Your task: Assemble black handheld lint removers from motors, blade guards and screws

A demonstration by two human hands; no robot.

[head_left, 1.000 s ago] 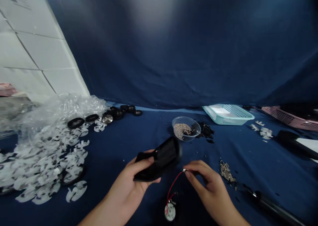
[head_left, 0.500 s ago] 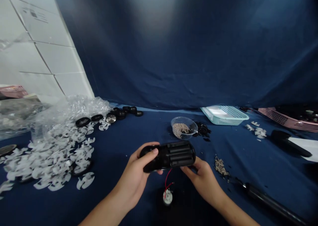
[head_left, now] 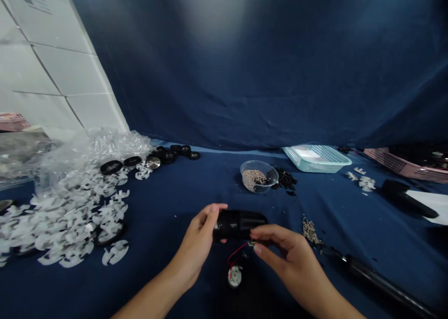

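Currently I observe, via head view, L hand (head_left: pixel 198 244) closed round a dk. black housing (head_left: pixel 238 224), thumb on top; the housing lies approx. crosswise, its free end pointing toward R hand (head_left: pixel 290 258). R hand is closed too: thumb & forefinger pinch a small wired part (head_left: pixel 252 243) just below the housing, on the near side. Whether R fingertips also touch the housing, I cannot tell. A red wire (head_left: pixel 238 251) runs from the pinched pc. down to a round white-faced part (head_left: pixel 234 277), located below the housing, betw. both wrists. Beyond the grip, slightly R of the housing, I note a clear bowl (head_left: pixel 269 181) w/ small pale pcs. (head_left: pixel 254 175) inside; black bits (head_left: pixel 286 179) are just beside it, R side. Farther out, R of the bowl: turquoise basket (head_left: pixel 315 167), then pink basket (head_left: pixel 406 166) w/ dk. contents, w/ a few white pcs. (head_left: pixel 367 183) in front. R of R hand: a small heap of pale bits (head_left: pixel 310 231), then a long black tool (head_left: pixel 381 284), tip end toward the heap. Well L of L hand: lg. pile of white plastic parts (head_left: pixel 70 221), clear plastic wrap (head_left: pixel 94 144) behind it, black rings (head_left: pixel 111 167) & a silver disc (head_left: pixel 153 162) along its far edge. Dk. blue cloth (head_left: pixel 196 183) lies under all items noted on the work surface.
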